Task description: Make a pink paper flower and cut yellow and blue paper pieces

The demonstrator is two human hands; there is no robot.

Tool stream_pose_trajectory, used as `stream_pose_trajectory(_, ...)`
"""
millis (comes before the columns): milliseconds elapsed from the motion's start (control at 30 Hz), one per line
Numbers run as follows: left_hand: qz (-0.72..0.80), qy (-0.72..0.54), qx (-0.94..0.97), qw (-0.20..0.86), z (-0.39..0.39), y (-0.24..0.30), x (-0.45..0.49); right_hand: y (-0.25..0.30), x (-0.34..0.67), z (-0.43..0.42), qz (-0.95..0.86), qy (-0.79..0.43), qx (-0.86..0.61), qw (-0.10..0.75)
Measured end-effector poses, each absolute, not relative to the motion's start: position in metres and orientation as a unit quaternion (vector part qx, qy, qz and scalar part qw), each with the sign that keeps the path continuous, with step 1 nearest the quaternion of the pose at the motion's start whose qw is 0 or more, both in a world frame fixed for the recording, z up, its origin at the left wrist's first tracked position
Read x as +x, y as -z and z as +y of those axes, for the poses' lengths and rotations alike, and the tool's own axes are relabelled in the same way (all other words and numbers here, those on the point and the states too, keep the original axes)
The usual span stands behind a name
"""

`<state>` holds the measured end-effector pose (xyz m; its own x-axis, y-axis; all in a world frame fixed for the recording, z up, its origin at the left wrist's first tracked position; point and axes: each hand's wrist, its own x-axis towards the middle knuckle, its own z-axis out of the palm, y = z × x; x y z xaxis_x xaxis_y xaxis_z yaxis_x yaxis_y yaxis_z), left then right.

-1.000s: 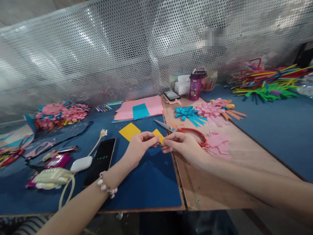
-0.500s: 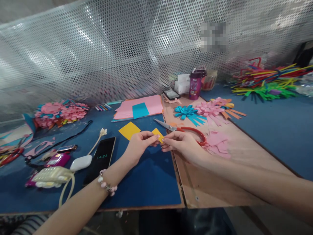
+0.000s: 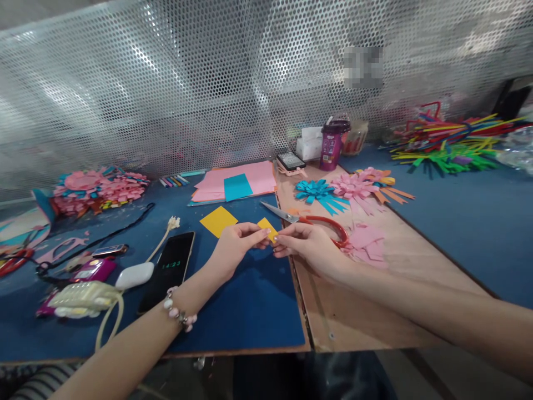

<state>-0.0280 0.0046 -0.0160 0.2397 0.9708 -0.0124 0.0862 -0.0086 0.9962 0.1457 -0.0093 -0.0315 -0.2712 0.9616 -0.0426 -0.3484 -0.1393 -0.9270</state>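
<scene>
You are holding both hands close together over the seam between the matte blue tabletop (image 3: 250, 316) and the pale brown wooden board (image 3: 358, 322), and their fingertips are nearly meeting. Your left hand (image 3: 233, 247) is grasping the small yellow paper piece (image 3: 265, 224), with the thumb lying across its face and the fingers curling behind it. Your right hand (image 3: 310, 244) is pinching the lower right end of that same piece between thumb and bent fingers. The piece is showing above your thumbs, tilting, with one corner pointing up; whether it is folded you cannot tell, as your fingers are covering the rest.

Your left forearm is slanting in from the lower left, wearing a pink and white beaded bracelet (image 3: 180, 314) at the wrist and partly covering the black rectangular phone (image 3: 169, 266). Your right forearm is stretching in from the right edge, crossing above the wooden board.

A larger yellow paper square (image 3: 217, 221) is lying just beyond your left hand. Metal scissors with orange-red looped handles (image 3: 291, 217) are lying just beyond your right hand, their tips pointing left. Pink paper scraps (image 3: 368, 244) are resting beside the handles.
</scene>
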Motion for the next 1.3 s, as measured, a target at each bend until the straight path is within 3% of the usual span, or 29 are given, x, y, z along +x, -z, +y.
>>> stream_pose_trajectory(1100, 0.466, -0.415, 0.580, 0.524, 0.007, 0.019, -0.030, 0.037, 0.147, -0.006, -0.463, -0.656, -0.349, 0.483)
stream_pose_trajectory(1200, 0.457, -0.432, 0.563, 0.536, 0.009, 0.019, -0.032, 0.027, 0.159, 0.000, -0.592, -0.535, -0.423, 0.430)
stream_pose_trajectory(1300, 0.438, -0.447, 0.558, 0.545, 0.011, 0.018, -0.035, 0.017, 0.182, 0.007, -0.773, -0.175, -0.545, 0.276)
